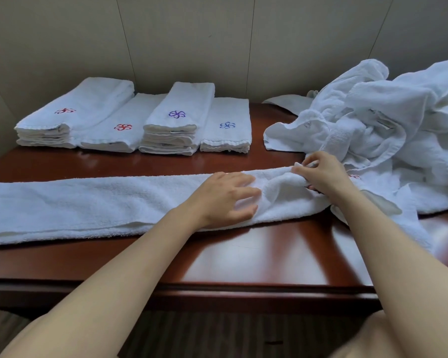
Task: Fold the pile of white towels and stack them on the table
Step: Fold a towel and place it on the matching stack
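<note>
Pressing down with straight, spread fingers, your left hand (228, 197) lies flat on the long white terry towel (88, 205), which is folded into a narrow strip and stretches across the glossy dark red-brown wooden table (256, 254) from 9 o'clock toward 3 o'clock. Just to its right, your right hand (323, 174) has its fingers curled and pinches a bunched corner of that same strip, where it meets the loose heap. That rumpled pile of unfolded white towels (388, 125) sits at 2 o'clock, spilling over the table's right side. Farther back, from 11 to 12 o'clock, four stacks of folded white towels with small embroidered flowers (166, 120) stand side by side near the beige panelled wall (192, 34); the two left flowers are red, the third purple, the fourth blue.
</note>
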